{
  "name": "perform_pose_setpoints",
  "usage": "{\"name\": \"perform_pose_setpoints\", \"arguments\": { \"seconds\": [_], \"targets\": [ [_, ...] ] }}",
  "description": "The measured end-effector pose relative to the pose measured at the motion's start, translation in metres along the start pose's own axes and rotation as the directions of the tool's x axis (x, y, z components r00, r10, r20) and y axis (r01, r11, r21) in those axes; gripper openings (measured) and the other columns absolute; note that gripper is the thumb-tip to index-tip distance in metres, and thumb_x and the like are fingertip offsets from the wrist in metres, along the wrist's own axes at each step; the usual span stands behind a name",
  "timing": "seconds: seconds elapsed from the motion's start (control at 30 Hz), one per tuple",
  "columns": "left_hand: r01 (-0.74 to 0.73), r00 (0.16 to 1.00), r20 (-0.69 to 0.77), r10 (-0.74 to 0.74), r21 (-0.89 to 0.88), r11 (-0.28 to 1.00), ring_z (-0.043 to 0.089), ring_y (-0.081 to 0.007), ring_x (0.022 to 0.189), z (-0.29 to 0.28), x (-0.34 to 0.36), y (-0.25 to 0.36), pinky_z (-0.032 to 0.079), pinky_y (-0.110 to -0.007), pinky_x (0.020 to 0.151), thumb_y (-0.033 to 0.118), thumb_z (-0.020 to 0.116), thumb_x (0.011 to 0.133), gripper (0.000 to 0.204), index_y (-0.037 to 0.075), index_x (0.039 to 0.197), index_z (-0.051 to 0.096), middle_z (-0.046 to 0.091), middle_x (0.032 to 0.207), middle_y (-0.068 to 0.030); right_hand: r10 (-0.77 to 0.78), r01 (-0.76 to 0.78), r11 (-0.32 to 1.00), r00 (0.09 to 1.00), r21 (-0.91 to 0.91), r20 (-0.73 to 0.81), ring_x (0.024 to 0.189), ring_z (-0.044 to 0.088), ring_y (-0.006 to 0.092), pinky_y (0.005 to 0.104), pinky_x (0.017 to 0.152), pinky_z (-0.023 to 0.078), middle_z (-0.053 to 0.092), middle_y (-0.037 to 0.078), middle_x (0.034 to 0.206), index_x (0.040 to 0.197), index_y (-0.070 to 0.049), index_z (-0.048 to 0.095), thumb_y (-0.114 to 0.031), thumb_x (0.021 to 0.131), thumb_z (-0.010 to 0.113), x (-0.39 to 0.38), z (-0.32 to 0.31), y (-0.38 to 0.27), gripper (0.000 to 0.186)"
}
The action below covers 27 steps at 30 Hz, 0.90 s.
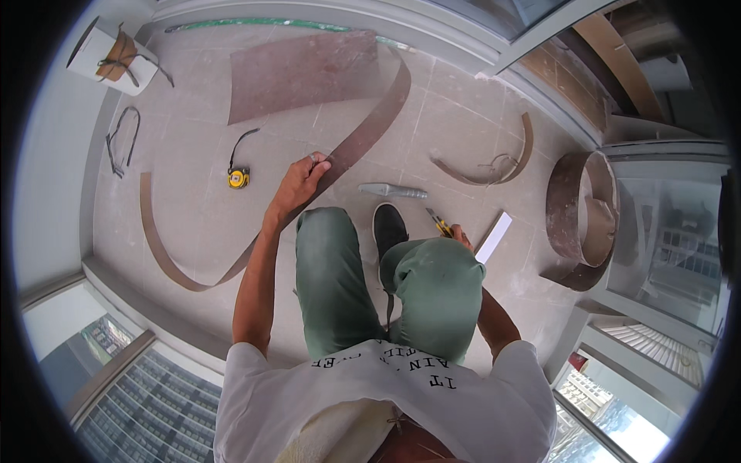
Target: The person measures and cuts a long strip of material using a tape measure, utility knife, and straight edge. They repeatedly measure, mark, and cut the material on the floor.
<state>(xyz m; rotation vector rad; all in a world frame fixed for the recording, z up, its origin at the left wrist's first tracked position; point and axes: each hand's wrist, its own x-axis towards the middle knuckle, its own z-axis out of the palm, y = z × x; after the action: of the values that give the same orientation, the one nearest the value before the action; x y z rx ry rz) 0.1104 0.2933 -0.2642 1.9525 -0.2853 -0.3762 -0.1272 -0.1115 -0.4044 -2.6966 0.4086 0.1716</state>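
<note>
My left hand (302,182) is closed on a long brown flexible strip (368,127), thumb on top. The strip curves from the far middle of the floor, through the hand and round to a loop at the left. In my right hand (461,237), partly hidden behind my right knee, is a yellow and black utility knife (439,222), its blade end pointing far left. A grey tapered tool (393,190), perhaps a spare blade or knife sheath, lies on the floor between the hands. Beyond the strip lies a large brown sheet (305,73).
A yellow tape measure (238,178) and a bent dark cord (123,143) lie at left. The right side holds a white bar (494,235), a curved offcut (494,180) and a rolled brown strip (567,201). A white cylinder (96,54) stands far left; a green strip (262,22) runs along the far wall.
</note>
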Motion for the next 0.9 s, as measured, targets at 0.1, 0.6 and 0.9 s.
{"name": "perform_pose_setpoints", "arguments": {
  "seconds": [0.1,0.6,0.9],
  "targets": [
    [0.002,0.999,-0.037,-0.002,-0.020,1.000,0.046,-0.0185,0.067,0.005,-0.004,0.003,0.044,-0.033,0.067,0.023,0.058,0.100,0.023,0.000,0.099,0.063,0.055,0.071,-0.0102,0.063,-0.041,0.938,0.997,0.343,-0.053,0.072,0.067,0.0318,0.0433,0.066,0.053,0.064,0.016,0.084,0.111,-0.008,0.045,-0.022,0.087,0.074,0.018,-0.028,-0.072,0.040],
    [0.011,0.995,-0.095,-0.004,0.068,0.998,0.051,-0.0243,0.062,0.026,0.009,-0.014,0.046,-0.036,0.064,0.024,0.063,0.096,0.024,0.000,0.095,0.066,0.060,0.071,-0.0169,-0.423,0.368,0.848,0.904,0.381,0.068,0.087,0.065,0.0465,0.0495,0.074,0.050,0.067,0.025,0.097,0.129,-0.008,0.047,-0.023,0.093,0.066,0.088,-0.071,-0.223,0.043],
    [0.009,0.995,-0.095,-0.001,0.080,0.997,0.061,-0.0347,0.068,0.035,0.012,-0.013,0.049,-0.040,0.068,0.024,0.064,0.094,0.024,0.000,0.098,0.068,0.066,0.081,-0.0215,-0.384,0.333,0.894,0.914,0.300,0.133,0.097,0.065,0.0408,0.0484,0.081,0.050,0.066,0.020,0.108,0.129,-0.010,0.050,-0.025,0.096,0.058,0.087,-0.080,-0.232,0.037]
  ]
}}
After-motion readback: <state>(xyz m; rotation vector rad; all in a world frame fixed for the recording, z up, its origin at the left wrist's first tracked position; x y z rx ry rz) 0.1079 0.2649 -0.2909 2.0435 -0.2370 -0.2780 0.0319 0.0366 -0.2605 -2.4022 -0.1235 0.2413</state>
